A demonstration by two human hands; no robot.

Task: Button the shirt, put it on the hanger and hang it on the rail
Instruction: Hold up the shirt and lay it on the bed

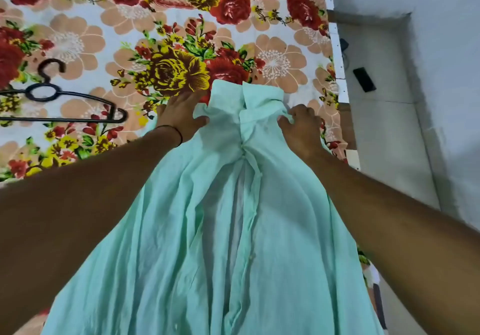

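A mint green shirt (220, 230) lies front up on the flowered bedspread (109, 33), collar pointing away from me. Its placket is joined near the collar and gapes lower down. My left hand (179, 116) grips the shirt's left shoulder by the collar, thumb pinching the cloth. My right hand (301, 127) grips the right shoulder, fingers curled into the fabric. A black plastic hanger (52, 93) rests on the bedspread far to the left, apart from the shirt. No rail is in view.
The bed's right edge (337, 56) runs down the right side, with grey tiled floor (384, 132) beyond it. A dark phone-like object (364, 79) lies on the floor near the bed. A pale wall stands at the far right.
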